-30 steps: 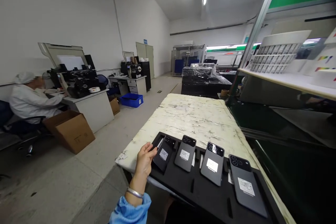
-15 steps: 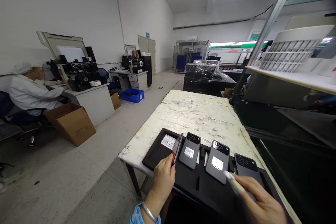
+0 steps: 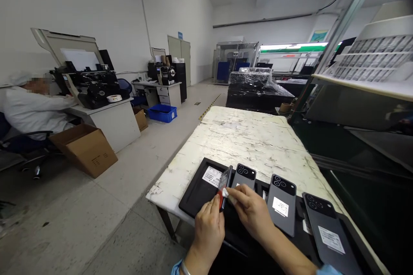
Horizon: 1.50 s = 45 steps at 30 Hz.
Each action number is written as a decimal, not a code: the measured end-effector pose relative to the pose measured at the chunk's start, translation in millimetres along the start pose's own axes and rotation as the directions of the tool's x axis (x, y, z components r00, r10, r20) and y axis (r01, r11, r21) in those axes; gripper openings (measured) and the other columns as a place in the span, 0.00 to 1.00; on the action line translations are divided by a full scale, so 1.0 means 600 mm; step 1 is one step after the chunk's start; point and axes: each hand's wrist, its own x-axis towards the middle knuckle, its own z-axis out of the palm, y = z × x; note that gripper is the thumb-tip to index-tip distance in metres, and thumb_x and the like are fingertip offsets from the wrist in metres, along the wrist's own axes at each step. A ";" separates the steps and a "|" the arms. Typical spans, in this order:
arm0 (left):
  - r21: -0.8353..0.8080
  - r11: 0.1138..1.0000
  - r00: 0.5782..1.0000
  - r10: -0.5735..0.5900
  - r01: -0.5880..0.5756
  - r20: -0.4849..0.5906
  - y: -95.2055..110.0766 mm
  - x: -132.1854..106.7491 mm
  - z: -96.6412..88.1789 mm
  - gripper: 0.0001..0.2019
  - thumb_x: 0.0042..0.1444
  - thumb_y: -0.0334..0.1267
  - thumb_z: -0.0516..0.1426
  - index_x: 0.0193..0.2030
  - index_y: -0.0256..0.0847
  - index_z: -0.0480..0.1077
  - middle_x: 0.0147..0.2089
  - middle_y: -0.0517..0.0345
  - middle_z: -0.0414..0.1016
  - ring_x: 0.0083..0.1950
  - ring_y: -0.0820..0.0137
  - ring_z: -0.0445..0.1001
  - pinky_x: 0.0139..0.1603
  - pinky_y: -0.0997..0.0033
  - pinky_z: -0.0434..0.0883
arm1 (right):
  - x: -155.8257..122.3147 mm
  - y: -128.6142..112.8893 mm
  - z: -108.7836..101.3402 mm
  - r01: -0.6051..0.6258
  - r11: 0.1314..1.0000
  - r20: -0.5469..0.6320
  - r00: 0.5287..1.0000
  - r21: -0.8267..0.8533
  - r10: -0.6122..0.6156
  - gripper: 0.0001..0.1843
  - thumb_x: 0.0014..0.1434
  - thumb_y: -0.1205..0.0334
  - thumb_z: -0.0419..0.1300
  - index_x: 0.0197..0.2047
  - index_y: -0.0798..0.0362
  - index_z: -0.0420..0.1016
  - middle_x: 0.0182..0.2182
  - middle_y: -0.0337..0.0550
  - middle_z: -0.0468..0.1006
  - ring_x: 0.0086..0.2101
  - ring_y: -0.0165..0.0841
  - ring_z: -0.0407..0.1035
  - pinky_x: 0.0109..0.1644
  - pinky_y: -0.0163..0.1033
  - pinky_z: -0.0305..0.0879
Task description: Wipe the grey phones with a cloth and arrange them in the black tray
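My left hand (image 3: 209, 225) grips a smartphone (image 3: 226, 182) by its lower end, tilted up on edge over the black tray (image 3: 192, 200). A red patch shows on the phone near my fingers. My right hand (image 3: 253, 212) is pinched at the phone's lower part, with a small white piece (image 3: 225, 192) at its fingertips; whether it is a wad or a finger cover I cannot tell. A grey phone (image 3: 247, 172) lies just behind, partly hidden by my right hand. Two more grey phones, one beside my wrist (image 3: 284, 200) and one at right (image 3: 325, 227), lie back up with white labels.
The tray sits on a worn cream table (image 3: 232, 133). At left a person in white (image 3: 29, 109) sits by a desk with a machine (image 3: 95, 88); a cardboard box (image 3: 87, 150) and blue bin (image 3: 163, 113) stand on the floor. A shelf (image 3: 371, 88) juts in at right.
My right hand has moved left from the right-hand phones to the phone in my left hand, bringing the white piece against it. The view has shifted slightly.
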 end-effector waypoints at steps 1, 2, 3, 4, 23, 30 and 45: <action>0.001 1.000 1.000 0.006 -0.006 -0.001 -0.001 0.000 0.001 0.22 0.62 0.25 0.48 0.62 0.34 0.63 0.52 0.45 0.77 0.49 0.61 0.78 0.49 0.61 0.78 | 0.018 0.015 -0.001 -0.031 0.998 -0.009 0.999 -0.050 0.031 0.17 0.68 0.59 0.51 0.50 0.47 0.80 0.34 0.45 0.76 0.33 0.34 0.73 0.36 0.36 0.69; 0.005 1.000 1.000 0.011 -0.011 -0.006 -0.001 0.000 0.002 0.22 0.62 0.25 0.48 0.63 0.34 0.63 0.53 0.44 0.77 0.49 0.61 0.78 0.49 0.62 0.78 | 0.038 0.030 -0.002 -0.066 0.993 -0.018 0.998 -0.097 0.064 0.17 0.68 0.59 0.51 0.50 0.47 0.80 0.35 0.45 0.77 0.33 0.35 0.74 0.36 0.37 0.69; 0.009 1.000 1.000 0.016 -0.016 -0.015 -0.002 0.000 0.003 0.22 0.62 0.25 0.48 0.63 0.34 0.62 0.53 0.44 0.77 0.49 0.61 0.78 0.49 0.62 0.78 | 0.059 0.044 -0.003 -0.103 0.985 -0.023 0.995 -0.135 0.101 0.18 0.67 0.58 0.51 0.49 0.48 0.81 0.36 0.45 0.77 0.33 0.35 0.74 0.36 0.38 0.69; 0.014 1.000 0.999 0.023 -0.022 -0.025 -0.002 0.001 0.003 0.22 0.63 0.26 0.48 0.63 0.34 0.62 0.53 0.44 0.77 0.49 0.61 0.78 0.49 0.63 0.78 | 0.078 0.056 -0.004 -0.136 0.977 -0.027 0.991 -0.161 0.134 0.18 0.67 0.58 0.50 0.49 0.48 0.81 0.36 0.46 0.78 0.33 0.36 0.74 0.35 0.38 0.69; 0.063 0.989 0.982 0.138 -0.130 -0.131 -0.011 0.006 0.006 0.20 0.65 0.27 0.47 0.63 0.33 0.63 0.46 0.45 0.80 0.42 0.63 0.80 0.41 0.68 0.78 | 0.109 0.062 -0.023 -0.211 0.975 0.052 0.975 -0.064 0.215 0.16 0.64 0.59 0.54 0.43 0.47 0.83 0.34 0.45 0.79 0.33 0.36 0.73 0.37 0.38 0.65; 0.052 0.990 0.975 0.140 -0.133 -0.173 -0.017 0.004 0.010 0.19 0.64 0.27 0.47 0.60 0.35 0.65 0.46 0.46 0.79 0.44 0.64 0.80 0.42 0.69 0.77 | 0.131 0.131 -0.030 -0.368 0.926 -0.077 0.924 0.083 0.374 0.15 0.59 0.56 0.57 0.38 0.52 0.84 0.36 0.47 0.82 0.36 0.38 0.75 0.42 0.40 0.69; 0.208 0.916 0.789 -0.402 0.344 0.465 0.003 0.196 -0.055 0.10 0.54 0.37 0.63 0.43 0.40 0.75 0.39 0.47 0.79 0.44 0.55 0.78 0.46 0.57 0.72 | -0.036 0.055 -0.063 -0.247 0.950 -0.040 0.965 0.191 0.258 0.18 0.66 0.51 0.53 0.39 0.49 0.82 0.32 0.44 0.77 0.33 0.37 0.74 0.37 0.40 0.68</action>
